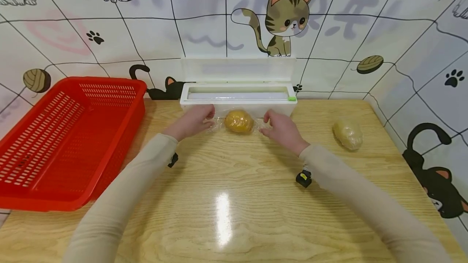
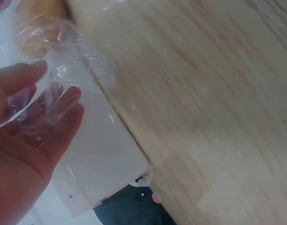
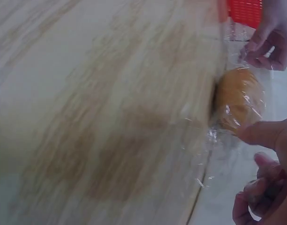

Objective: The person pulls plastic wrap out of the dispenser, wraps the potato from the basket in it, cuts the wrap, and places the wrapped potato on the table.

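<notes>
A round, orange-yellow piece of produce point(image 1: 239, 121), its exact kind unclear, is covered in clear plastic wrap point(image 2: 64, 70) just in front of a white cling film box point(image 1: 237, 106). On its left side, my left hand point(image 1: 193, 120) has the loose end of the wrap between its thumb and bent fingers. My right hand point(image 1: 283, 130) is at the opposite end, thumb point(image 3: 260, 133) beside the produce and the other fingers curled at the film. Some of the thin film is too transparent to trace.
The box's lid point(image 1: 237, 70) stands raised against the wall sheet, with a green piece point(image 1: 292, 98) at its right end. A red plastic basket point(image 1: 84, 141) stands at the left. A paler wrapped item point(image 1: 348, 134) lies on the wooden table point(image 1: 256, 182) at the right.
</notes>
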The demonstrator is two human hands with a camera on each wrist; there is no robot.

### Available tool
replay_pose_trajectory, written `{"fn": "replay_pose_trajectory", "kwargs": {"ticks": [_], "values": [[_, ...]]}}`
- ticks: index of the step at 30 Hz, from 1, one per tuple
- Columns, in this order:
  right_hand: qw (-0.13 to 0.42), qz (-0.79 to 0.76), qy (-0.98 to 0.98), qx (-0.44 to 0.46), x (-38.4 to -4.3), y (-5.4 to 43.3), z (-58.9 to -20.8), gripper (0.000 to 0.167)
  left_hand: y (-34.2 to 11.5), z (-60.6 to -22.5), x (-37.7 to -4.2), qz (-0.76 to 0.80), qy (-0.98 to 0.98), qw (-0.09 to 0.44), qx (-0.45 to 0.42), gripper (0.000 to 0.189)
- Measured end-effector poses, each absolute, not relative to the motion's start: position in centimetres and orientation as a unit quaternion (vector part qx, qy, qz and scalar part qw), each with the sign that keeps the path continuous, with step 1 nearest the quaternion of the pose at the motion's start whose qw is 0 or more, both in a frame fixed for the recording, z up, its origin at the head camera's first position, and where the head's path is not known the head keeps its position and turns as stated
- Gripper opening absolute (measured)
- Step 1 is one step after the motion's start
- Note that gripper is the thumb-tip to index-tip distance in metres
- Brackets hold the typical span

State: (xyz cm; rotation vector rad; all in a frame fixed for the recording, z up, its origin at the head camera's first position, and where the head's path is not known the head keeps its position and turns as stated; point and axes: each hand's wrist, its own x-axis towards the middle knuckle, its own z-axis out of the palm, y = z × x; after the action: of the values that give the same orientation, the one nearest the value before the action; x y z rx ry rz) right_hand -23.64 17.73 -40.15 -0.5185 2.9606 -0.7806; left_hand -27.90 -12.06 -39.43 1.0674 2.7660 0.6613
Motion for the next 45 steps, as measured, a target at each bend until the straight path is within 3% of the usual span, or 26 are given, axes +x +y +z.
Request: {"fn": "replay_pose_trajectory", "kwargs": {"ticks": [5,9,12,16,21,24,28,33,38,41,45], "values": [[-0.024,-0.164,0.957,-0.239,-23.9,17.6,-41.2,0.015,-11.8,-39.9,-27.9,0.114,0.901,-0.008,0.418,0.018],[-0.054,-0.070,0.948,-0.305,-24.4,18.0,-41.7,0.013,-11.6,-40.0,-27.8,0.041,0.899,-0.010,0.435,0.010],[-0.042,-0.073,0.938,-0.337,-24.9,18.5,-41.6,0.009,-11.6,-40.0,-27.8,-0.027,0.895,-0.020,0.444,0.014],[-0.021,-0.062,0.920,-0.386,-25.3,19.8,-41.2,0.039,-11.9,-40.0,-27.8,-0.143,0.859,-0.088,0.484,0.018],[-0.065,0.039,0.875,-0.478,-25.6,20.9,-40.6,0.071,-12.2,-40.4,-27.9,-0.210,0.814,-0.160,0.518,0.008],[-0.069,0.068,0.864,-0.493,-25.8,21.1,-40.4,0.077,-12.1,-40.6,-27.7,-0.229,0.796,-0.190,0.527,0.007],[-0.032,0.105,0.864,-0.491,-26.1,20.7,-40.5,0.071,-11.6,-41.0,-27.3,-0.260,0.778,-0.209,0.531,0.010],[-0.026,0.159,0.854,-0.495,-26.3,20.3,-40.8,0.068,-11.0,-41.6,-27.1,-0.292,0.783,-0.182,0.518,0.014],[0.039,0.132,0.880,-0.454,-25.9,20.4,-41.0,0.063,-10.8,-41.5,-26.0,-0.347,0.789,-0.118,0.492,0.023],[0.078,0.092,0.908,-0.401,-25.0,20.2,-41.1,0.062,-10.9,-41.5,-24.8,-0.300,0.836,-0.036,0.457,0.032],[0.099,0.035,0.929,-0.356,-23.2,19.7,-40.4,0.067,-12.0,-41.3,-24.2,-0.069,0.912,0.123,0.386,0.049]]}}
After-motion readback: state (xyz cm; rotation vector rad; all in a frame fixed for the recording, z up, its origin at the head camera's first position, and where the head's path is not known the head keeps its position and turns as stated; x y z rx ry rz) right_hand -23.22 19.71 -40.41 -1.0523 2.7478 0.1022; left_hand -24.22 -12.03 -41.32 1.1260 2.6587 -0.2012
